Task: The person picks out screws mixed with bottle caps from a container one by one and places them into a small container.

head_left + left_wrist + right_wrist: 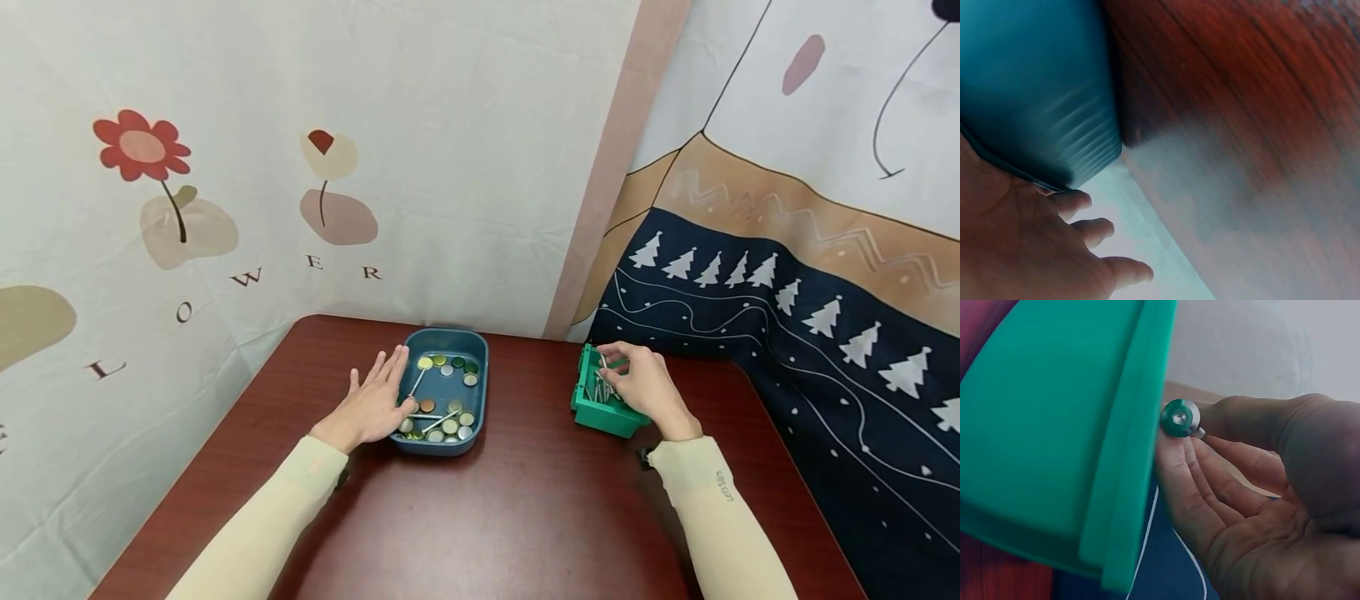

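Note:
My left hand lies spread over the left edge of a blue tray, its fingers straight. Inside the tray are several small round discs in gold, green, silver and copper tones, along with a few long metal bolts. Over on the right, my right hand reaches over a green box that holds several metal bolts. Between thumb and fingers it pinches one bolt, whose round socket head faces the camera in the right wrist view, beside the box's rim.
Both containers stand on a dark red-brown table, with bare tabletop between them. A pale printed cloth hangs behind the table's back edge. On the right hangs a dark blue cloth with white trees.

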The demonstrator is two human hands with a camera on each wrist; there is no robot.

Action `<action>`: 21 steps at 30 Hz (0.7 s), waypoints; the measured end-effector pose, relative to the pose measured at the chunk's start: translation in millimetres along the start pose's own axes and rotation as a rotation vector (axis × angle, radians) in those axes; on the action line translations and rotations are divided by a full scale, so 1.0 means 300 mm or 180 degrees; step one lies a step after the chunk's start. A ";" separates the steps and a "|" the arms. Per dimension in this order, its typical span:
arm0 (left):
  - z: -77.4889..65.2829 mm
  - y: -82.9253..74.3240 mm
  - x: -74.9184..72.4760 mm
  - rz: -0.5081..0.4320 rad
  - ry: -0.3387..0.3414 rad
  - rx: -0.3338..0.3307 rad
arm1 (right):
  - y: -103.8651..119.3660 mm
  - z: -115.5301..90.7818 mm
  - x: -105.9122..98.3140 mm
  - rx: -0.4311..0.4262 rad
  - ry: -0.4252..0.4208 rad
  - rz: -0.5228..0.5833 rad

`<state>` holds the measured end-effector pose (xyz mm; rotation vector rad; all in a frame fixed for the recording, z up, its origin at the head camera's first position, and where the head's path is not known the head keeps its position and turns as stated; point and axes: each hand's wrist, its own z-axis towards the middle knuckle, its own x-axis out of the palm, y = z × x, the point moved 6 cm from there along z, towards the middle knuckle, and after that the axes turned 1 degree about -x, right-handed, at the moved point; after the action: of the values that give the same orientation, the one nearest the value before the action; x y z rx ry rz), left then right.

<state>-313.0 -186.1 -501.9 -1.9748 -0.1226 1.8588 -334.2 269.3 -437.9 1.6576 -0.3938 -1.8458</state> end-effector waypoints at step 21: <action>-0.005 0.004 0.003 -0.0034 -0.0011 0.0006 | -0.045 0.011 0.044 -0.0115 0.0169 -0.0431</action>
<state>-311.6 -187.3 -503.3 -1.9661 -0.1320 1.8551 -341.0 270.8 -455.9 1.7420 -0.2292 -1.8899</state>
